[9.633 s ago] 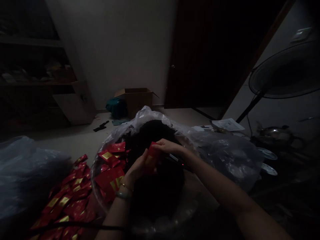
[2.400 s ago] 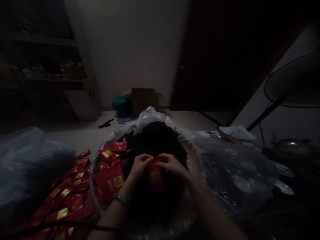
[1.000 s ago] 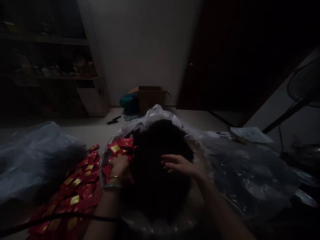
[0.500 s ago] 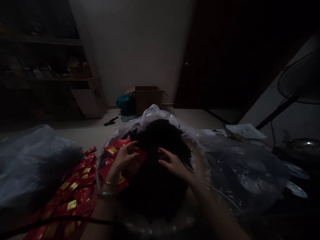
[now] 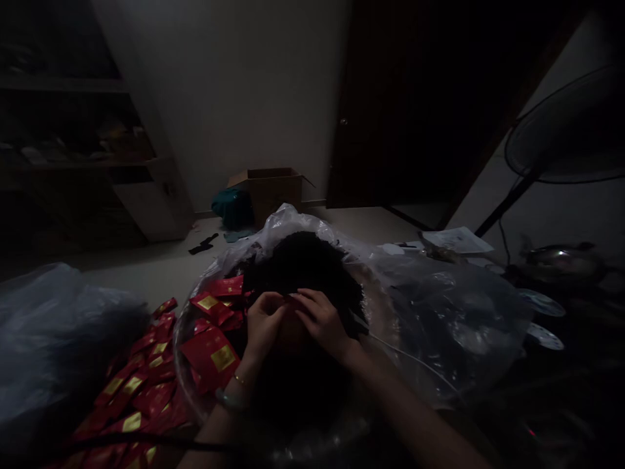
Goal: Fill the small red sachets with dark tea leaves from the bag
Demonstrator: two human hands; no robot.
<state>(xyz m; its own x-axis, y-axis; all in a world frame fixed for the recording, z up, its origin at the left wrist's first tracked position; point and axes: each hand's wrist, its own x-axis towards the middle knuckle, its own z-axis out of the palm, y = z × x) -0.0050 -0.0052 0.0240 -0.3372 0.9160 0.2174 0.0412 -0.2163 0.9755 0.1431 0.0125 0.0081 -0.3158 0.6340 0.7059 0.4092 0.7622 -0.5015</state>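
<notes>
The left hand (image 5: 263, 326) pinched a dim red packet (image 5: 291, 324) above a dark heap (image 5: 305, 260); the right hand (image 5: 323, 324) touched its top edge, its grip unclear. This edge work seemingly called for fingertip control, beside other red packets (image 5: 209, 358).

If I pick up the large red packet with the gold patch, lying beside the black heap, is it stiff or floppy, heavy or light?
The large red packet probably feels light, because it looks flat and thin. It may bend a little but keep its shape, since its edges look fairly straight. Whether anything is inside, I cannot tell.
</notes>
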